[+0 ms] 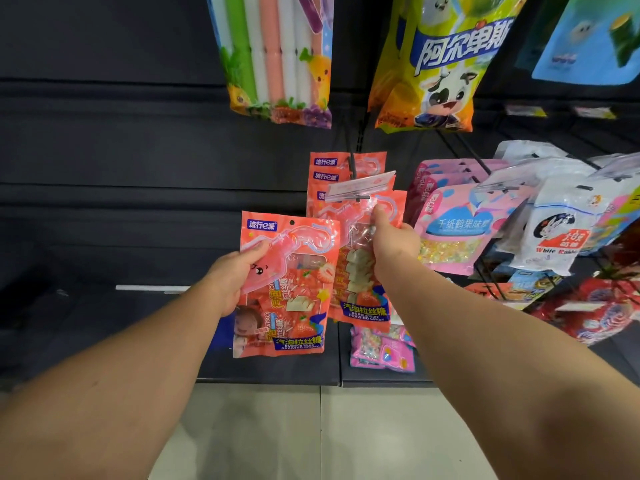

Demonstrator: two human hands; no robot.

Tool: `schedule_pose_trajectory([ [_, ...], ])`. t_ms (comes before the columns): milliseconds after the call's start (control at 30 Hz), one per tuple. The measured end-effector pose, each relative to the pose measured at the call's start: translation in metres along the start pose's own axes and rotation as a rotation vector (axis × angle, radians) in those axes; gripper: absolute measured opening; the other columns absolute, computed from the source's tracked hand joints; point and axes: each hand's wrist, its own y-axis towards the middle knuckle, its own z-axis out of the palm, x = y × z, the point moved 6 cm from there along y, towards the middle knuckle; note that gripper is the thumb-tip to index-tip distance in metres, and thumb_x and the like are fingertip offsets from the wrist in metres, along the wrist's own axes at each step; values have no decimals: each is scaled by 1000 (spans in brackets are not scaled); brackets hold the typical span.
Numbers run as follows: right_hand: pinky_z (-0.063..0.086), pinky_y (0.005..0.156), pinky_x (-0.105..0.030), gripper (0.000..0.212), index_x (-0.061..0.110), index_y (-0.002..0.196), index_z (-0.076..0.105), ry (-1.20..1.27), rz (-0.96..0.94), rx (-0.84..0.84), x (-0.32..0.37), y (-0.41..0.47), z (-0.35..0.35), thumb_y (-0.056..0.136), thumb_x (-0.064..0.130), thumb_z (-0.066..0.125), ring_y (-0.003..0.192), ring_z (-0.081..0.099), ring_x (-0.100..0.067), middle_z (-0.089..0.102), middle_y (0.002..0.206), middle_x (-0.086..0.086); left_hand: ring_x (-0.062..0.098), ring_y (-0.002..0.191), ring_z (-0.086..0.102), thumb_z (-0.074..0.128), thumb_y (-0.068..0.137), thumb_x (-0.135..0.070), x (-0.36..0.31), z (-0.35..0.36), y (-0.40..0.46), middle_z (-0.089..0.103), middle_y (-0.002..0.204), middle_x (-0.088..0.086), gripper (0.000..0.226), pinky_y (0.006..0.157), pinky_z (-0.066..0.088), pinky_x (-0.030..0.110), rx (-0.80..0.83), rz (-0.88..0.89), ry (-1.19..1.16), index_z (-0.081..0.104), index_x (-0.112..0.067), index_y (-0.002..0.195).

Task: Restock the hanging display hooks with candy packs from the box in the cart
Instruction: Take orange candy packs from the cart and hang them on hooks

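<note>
Strawberry candy packs (348,174), red-orange with a pink cartoon print, already hang several deep on one display hook (353,164) near the middle of the dark back panel, so by my judgement the restocking of this hook is partly done. One more pack of the same kind (360,265) is at the hook's front end, just under the clear price-tag holder (360,185); the right hand (393,242) pinches its upper part between thumb and curled fingers, and I cannot tell whether its hole is yet over the hook's tip. The left hand (235,275) grips the left edge of a further small stack of packs (287,285), thumb on the front face, held upright just left of the hook and below it, its punched hole free. That stack appears to be what is left to hang here. Neither the box nor the cart is in view, so how many more packs wait cannot be told. Neighbouring hooks to the right carry pink paper-crane candy bags (457,230) and White Rabbit bags (557,233), and above hang a striped fruit-candy bag (277,57) and a yellow Alpenliebe bag (440,64).
</note>
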Motion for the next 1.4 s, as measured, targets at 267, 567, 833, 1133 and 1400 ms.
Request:
schedule_pose_trajectory([
  [267,49,92,-41,69,11,134,49,-70,64,7,5,13,6,88,63,56,98,54,-25,61,122,-8,32,99,74,74,87,-48,1,5,-1,78,105,11,40,89,60,49,9,-15,32,73,-16,112],
  [567,50,56,-26,51,13,115,60,137,116,363,-23,-6,17,88,56,64,60,61,-15,72,78,-1,31,104,72,79,82,-50,2,51,-2,78,106,7,38,100,55,53,38,-3,14,74,-21,106],
  [833,54,50,-27,25,18,83,52,93,-13,216,0,10,-1,88,32,73,48,67,-14,66,79,-3,29,108,70,80,9,-89,-4,89,28,76,114,2,123,98,53,52,-5,-51,15,71,-31,118],
  [1133,58,87,-44,30,23,88,59,15,-95,125,9,35,0,83,49,72,86,71,-24,70,93,0,32,101,72,75,8,-91,-32,108,4,77,105,4,118,94,56,51,-43,-72,3,73,-28,108],
  [1400,57,88,-47,53,19,104,64,-58,-72,86,9,44,7,73,61,70,88,69,-28,72,93,-3,33,105,70,73,23,-86,-32,113,20,74,113,5,106,95,55,53,-33,-114,18,71,-28,112],
])
